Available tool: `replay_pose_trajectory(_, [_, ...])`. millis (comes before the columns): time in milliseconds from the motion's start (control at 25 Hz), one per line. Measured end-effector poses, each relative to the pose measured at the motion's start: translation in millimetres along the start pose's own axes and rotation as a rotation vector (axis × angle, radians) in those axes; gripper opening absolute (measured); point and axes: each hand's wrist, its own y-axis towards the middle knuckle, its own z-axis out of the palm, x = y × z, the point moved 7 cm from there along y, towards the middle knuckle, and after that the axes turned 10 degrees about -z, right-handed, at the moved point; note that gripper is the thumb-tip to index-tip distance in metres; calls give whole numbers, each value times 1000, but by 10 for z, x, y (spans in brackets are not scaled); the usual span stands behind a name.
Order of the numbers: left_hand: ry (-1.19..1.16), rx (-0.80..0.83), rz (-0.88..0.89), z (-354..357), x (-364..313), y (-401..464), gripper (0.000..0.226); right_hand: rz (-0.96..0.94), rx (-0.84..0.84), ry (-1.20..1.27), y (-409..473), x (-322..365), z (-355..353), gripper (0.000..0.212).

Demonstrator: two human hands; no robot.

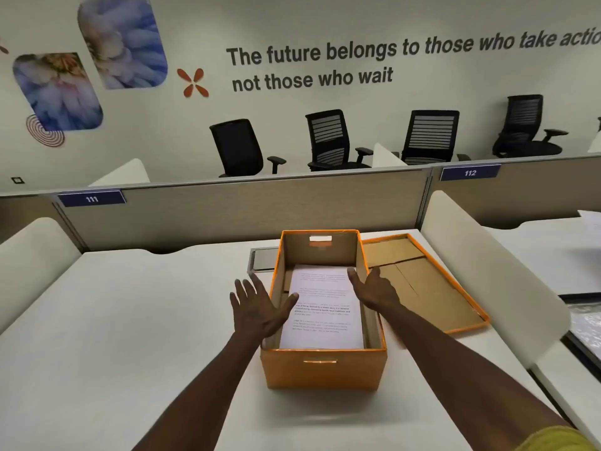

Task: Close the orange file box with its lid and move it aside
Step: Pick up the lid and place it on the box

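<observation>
An open orange file box (323,369) stands on the white desk (113,320), a little right of the desk's middle and near the person. Its top is uncovered, showing brown cardboard inner walls and a handle slot cut in each end wall. Inside lies a stack of printed papers (322,307), flat on the bottom and filling most of the floor of the box.

The lid (429,288) lies on the desk just to the right of the box, turned inside up (its brown cardboard inner face showing, with an orange rim around it). Its left edge runs close beside the box's right wall; whether the two touch cannot be told.

The left hand (260,307) is spread open with the fingers splayed, at the box's left wall, its thumb reaching over the rim toward the papers. It grasps nothing. The right hand (374,289) is also open and empty, fingers extended, placed over the right wall of the box with its fingertips above the far part of the papers. Both bare forearms reach in from the bottom of the view.

Behind the box a grey cable hatch (263,258) is set into the desk, partly hidden by the box. A beige partition (227,209) bearing a blue "111" plate (92,199) closes off the desk's far side, and black office chairs (328,138) stand beyond it along the wall.
</observation>
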Motion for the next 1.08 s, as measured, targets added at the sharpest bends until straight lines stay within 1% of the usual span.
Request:
replay_pose_trajectory(40, [-9, 59, -35, 75, 20, -27, 126, 1, 11, 10, 10, 1, 22, 92])
replay_pose_trajectory(120, [-135, 180, -107, 150, 30, -102, 126, 6, 6, 71, 27, -8, 57, 82])
replay_pose_trajectory(200, [-387, 295, -167, 183, 24, -190, 126, 5, -4, 157, 48, 1, 70, 73])
replay_pose_trajectory(280, [-588, 342, -190, 172, 16, -253, 122, -21, 3, 226, 68, 19, 96, 67])
replay_pose_trajectory(440, [-657, 334, -192, 187, 67, -308, 115, -44, 25, 342, 95, 39, 164, 63])
replay_pose_trajectory(520, [-644, 304, -184, 201, 89, -296, 106, -31, 20, 425, 100, 15, 168, 60])
replay_pose_trajectory(560, [-624, 290, -177, 199, 92, -289, 104, -8, 9, 505, 101, -29, 149, 56])
replay_pose_trajectory(640, [-551, 243, -138, 169, 89, -271, 108, 32, -49, 631, 74, -185, 94, 47])
replay_pose_trajectory(680, [-489, 194, -105, 144, 79, -267, 108, 46, -92, 595, 38, -310, 48, 45])
replay_pose_trajectory(720, [-420, 129, -60, 121, 61, -262, 105, 47, -128, 477, -11, -460, 1, 45])
replay_pose_trajectory(800, [-340, -5, 45, 64, -8, -280, 99, 17, -144, 131, -140, -735, -46, 44])
replay_pose_trajectory(840, [-334, -44, 93, 42, -72, -306, 99, 3, -133, -16, -209, -853, -33, 44])
replay_pose_trajectory(960, [-331, -86, 240, 19, -349, -430, 93, -4, -109, -289, -372, -1127, 55, 44])
replay_pose_trajectory(1080, [-366, -79, 373, -1, -661, -603, 87, 6, -76, -468, -467, -1240, 151, 37])
